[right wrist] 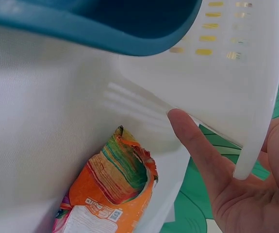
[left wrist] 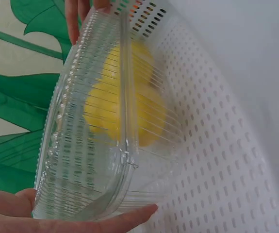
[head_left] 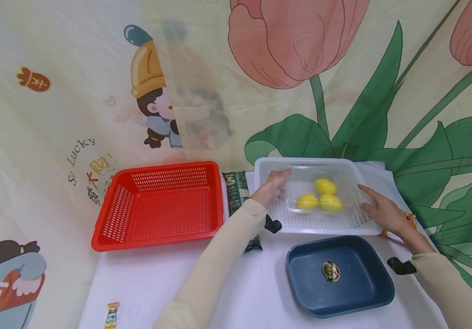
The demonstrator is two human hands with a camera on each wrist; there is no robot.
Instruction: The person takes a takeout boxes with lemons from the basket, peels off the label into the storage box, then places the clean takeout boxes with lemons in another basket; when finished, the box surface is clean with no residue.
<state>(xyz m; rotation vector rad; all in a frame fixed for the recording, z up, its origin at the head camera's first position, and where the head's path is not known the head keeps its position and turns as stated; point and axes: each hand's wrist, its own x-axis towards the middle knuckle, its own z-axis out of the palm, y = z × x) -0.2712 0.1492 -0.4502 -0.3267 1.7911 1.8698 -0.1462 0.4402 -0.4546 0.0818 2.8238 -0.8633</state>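
Observation:
Three yellow lemons (head_left: 325, 186) lie in a clear plastic container (head_left: 291, 205), which sits in the white perforated basket (head_left: 305, 224). At the container's left end my left hand (head_left: 272, 186) holds its edge; the left wrist view shows the thumb and a finger (left wrist: 129, 219) at the corner. My right hand (head_left: 385, 212) is at the basket's right rim, its fingers spread. In the right wrist view one straight finger (right wrist: 192, 138) lies along the outside of the basket, with the rim between it and the rest of the hand.
A red basket (head_left: 170, 214) stands at the left. Beside it, a dark green packet (head_left: 236, 187) lies partly under my left arm. A blue tray (head_left: 355, 292) sits in front of the white basket, an orange snack bag (right wrist: 115, 182) at the right, and a small wrapped item (head_left: 112, 315) near the front left.

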